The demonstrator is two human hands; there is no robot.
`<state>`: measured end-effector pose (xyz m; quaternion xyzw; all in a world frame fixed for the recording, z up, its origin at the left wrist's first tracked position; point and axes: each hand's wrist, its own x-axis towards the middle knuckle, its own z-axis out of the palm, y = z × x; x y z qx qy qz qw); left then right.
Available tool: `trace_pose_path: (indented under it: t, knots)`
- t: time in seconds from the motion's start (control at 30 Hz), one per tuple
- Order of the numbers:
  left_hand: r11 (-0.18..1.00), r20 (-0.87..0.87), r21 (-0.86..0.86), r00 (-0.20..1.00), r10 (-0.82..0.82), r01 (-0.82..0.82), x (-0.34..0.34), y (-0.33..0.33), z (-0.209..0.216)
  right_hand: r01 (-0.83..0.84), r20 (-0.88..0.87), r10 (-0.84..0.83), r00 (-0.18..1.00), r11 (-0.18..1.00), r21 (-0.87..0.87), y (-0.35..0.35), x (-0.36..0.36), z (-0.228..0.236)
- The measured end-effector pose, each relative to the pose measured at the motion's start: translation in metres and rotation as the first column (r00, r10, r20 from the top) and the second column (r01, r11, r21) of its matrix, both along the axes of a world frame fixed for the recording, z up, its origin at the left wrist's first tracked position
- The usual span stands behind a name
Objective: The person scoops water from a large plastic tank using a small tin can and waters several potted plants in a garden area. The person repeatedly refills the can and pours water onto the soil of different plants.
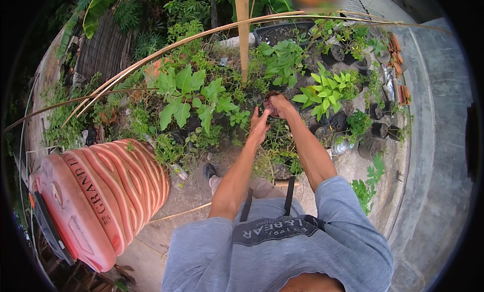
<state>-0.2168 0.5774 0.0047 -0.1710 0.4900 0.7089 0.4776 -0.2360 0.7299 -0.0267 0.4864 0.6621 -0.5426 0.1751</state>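
My right hand [282, 106] is curled round a small reddish-brown container [270, 106], centre frame. My left hand [259, 124] is right beside it, fingers partly extended; can't tell if gripping. Leafy plants [184, 94] around; ridged orange-pink bin [113, 193] lower left.

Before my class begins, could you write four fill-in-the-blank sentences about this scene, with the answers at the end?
1. The large, ribbed pink container is to the person's ____.
2. The smooth grey concrete surface runs along the person's ____ side.
3. The bare left hand and bare right hand meet at a small reddish-brown object; nearer the container is the ____ hand.
4. The person's grey fabric shirt has ____ sleeves.

Missing words: left; right; left; short.
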Motion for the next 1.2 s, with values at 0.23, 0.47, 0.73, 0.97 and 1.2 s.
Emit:
trace_pose_path:
  t: [0.23,0.47,0.73,0.97,1.2]
  knots:
    - [0.998,0.037,-0.012,0.997,0.068,-0.068,-0.008,-0.007,-0.023,0.145,-0.439,-0.34,0.832,0.896,-0.419,0.005,-0.066,0.128]
    - [0.998,0.035,0.031,0.998,0.045,-0.046,-0.012,-0.006,-0.011,-0.184,-0.23,0.17,0.958,0.982,-0.038,0.013,-0.053,0.11]
    - [0.993,0.083,-0.018,0.99,0.118,-0.117,-0.002,-0.026,-0.009,-0.179,-0.163,0.147,0.976,0.962,-0.204,-0.018,-0.032,0.078]
    - [0.999,-0.011,0.014,0.999,0.046,-0.046,-0.008,-0.029,-0.017,-0.442,0.115,0.427,0.897,0.851,0.283,-0.034,-0.015,0.017]
    - [0.998,0.035,0.007,0.997,0.065,-0.066,-0.012,-0.022,-0.021,0.16,-0.28,-0.349,0.894,0.834,-0.527,-0.009,-0.062,0.116]
